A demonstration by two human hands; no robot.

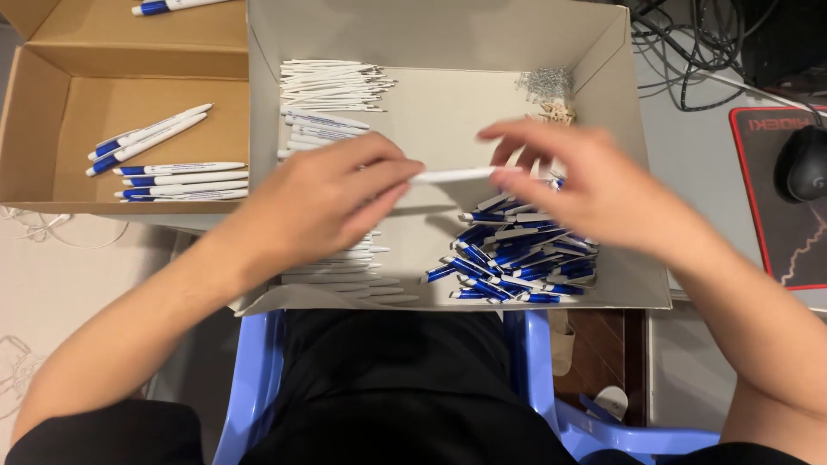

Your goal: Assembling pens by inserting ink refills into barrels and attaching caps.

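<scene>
My left hand (323, 202) and my right hand (586, 185) hold the two ends of one white pen barrel (452, 176) above a grey cardboard tray (616, 103). In the tray lie thin white refills (332, 84) at the back left, white barrels (323, 129) under my left hand, a heap of blue and white pen parts (517, 263) at the front right, and small metal springs (545, 83) at the back right.
A brown cardboard box (52, 129) at the left holds several finished blue and white pens (177, 181). A black mouse (803, 164) rests on a red-edged mat at the right, with cables behind. A blue plastic stool (258, 379) shows below the tray.
</scene>
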